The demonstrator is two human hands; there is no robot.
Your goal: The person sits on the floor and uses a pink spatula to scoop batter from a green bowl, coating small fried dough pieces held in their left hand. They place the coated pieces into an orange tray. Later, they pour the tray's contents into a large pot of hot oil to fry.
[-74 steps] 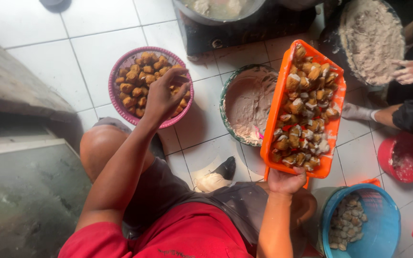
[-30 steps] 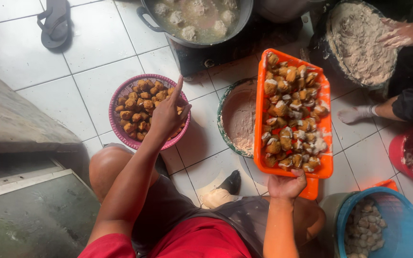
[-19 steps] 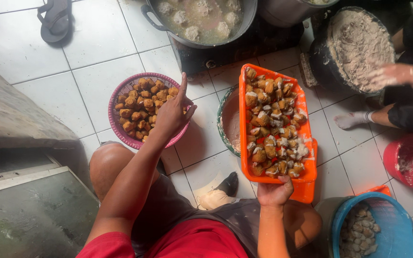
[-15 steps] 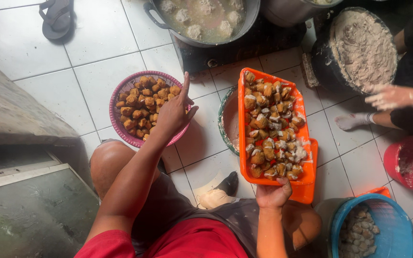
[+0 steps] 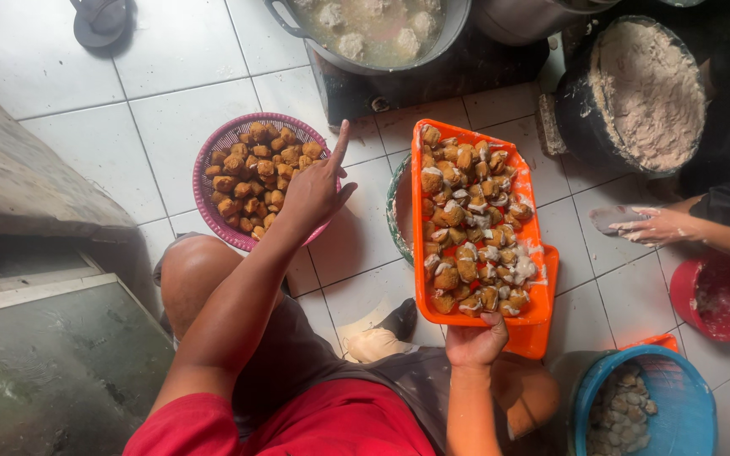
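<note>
Two orange trays [image 5: 542, 325] are stacked and gripped at the near edge by the right hand [image 5: 476, 338], thumb over the rim and fingers curled beneath; the upper one is heaped with filled fried tofu pieces [image 5: 471, 228] and tips away toward the far side. It hangs over a green-rimmed bowl [image 5: 394, 211] that it mostly hides. That single-edge hold is the weak point: I judge the load could slide toward the far end, or the tray could twist and spill pieces onto the white tiled floor [image 5: 171, 51].

Left of it, the left hand [image 5: 314, 190] rests over the right edge of a pink basket of plain fried tofu [image 5: 251, 177], fingers spread loosely and forefinger pointing up, pinching nothing that I can see. Pressing on that rim could tilt the basket.

Far from the person, a pot of soup with dumplings [image 5: 373, 25] sits on a dark stove, just beyond the tray's far end; a swing of the tray could knock it. At right, another person's hand [image 5: 656, 226], coated in paste, lies near a black tub of pale filling [image 5: 644, 89], and a red bowl [image 5: 711, 295] and blue basket [image 5: 661, 405] crowd the near right.
</note>
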